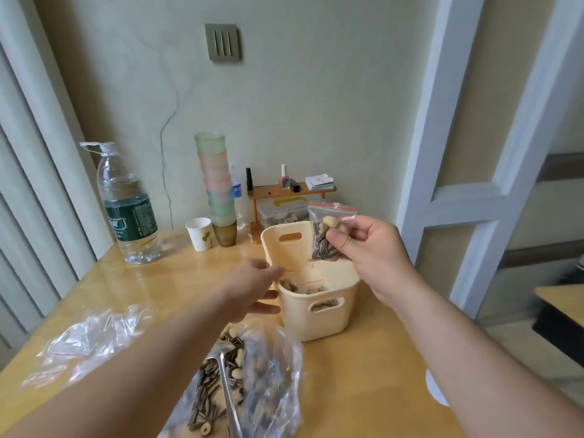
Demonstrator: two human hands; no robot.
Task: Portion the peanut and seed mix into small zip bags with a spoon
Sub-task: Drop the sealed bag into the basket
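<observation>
My right hand (369, 248) pinches a small zip bag (325, 232) filled with peanuts and striped seeds, holding it above the cream plastic basket (316, 317). Filled small bags lie inside the basket. My left hand (256, 286) reaches to the basket's left rim with loosely spread fingers and holds nothing. In front of me lies the big clear bag of peanut and seed mix (240, 374), open, with a metal spoon (227, 396) resting in it.
A pile of empty zip bags (88, 339) lies on the wooden table (363, 374) at the left. Behind stand a large water bottle (126, 203), a paper cup (199, 233), stacked plastic cups (216, 184) and a small wooden shelf (290, 192).
</observation>
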